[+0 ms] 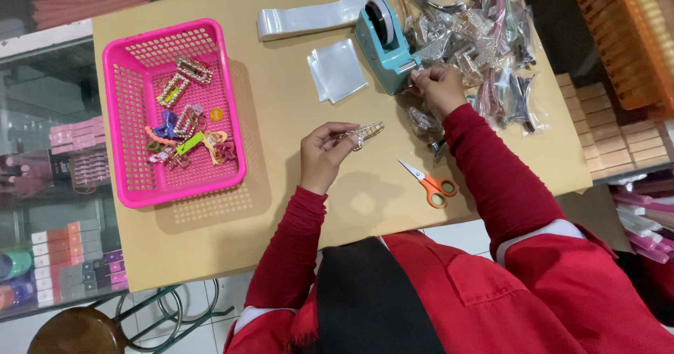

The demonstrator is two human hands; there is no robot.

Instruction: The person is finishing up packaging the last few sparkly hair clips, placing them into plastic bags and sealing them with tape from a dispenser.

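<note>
My left hand (324, 152) holds a small hair clip in a clear plastic sleeve (364, 134) above the middle of the tan table (295, 206). My right hand (438, 86) reaches to the front of a teal tape dispenser (386, 45), fingers pinching at its cutting edge where the tape comes off. Both arms wear red sleeves. A pile of bagged hair clips (484, 45) lies just behind and beside my right hand.
A pink plastic basket (126, 178) with several loose hair clips sits at the left. Clear plastic sleeves (337, 70) and a strip of them (309, 18) lie near the dispenser. Orange-handled scissors (430, 183) rest near the front edge. Shelves of boxes flank the table.
</note>
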